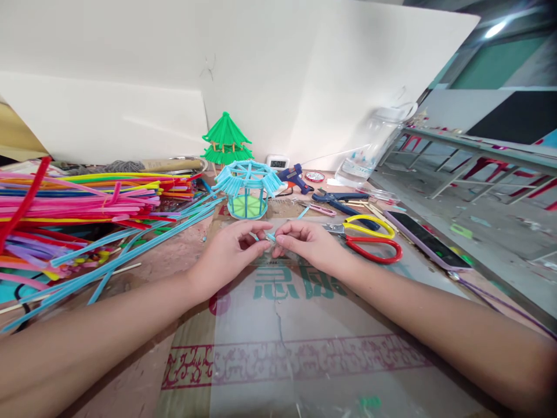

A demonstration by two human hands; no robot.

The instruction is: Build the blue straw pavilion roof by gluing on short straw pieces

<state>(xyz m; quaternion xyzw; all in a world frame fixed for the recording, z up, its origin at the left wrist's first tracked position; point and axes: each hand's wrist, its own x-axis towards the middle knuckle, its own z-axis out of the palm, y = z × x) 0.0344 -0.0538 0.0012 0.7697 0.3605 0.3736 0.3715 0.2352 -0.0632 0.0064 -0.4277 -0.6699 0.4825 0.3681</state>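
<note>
"Between your left hand (235, 247) and right hand (307, 241): what?"
"Small light-blue piece (270, 237), partly hidden; I pinch it with both. Just beyond: blue roofed model (246, 180). Right of my right hand: scissors (348, 238)."

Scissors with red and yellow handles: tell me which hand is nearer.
Right. The right hand is just left of the scissors; the left hand is farther left, beyond the right hand.

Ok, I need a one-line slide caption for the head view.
Left hand and right hand hold a small light-blue piece before a blue-roofed model.
</note>
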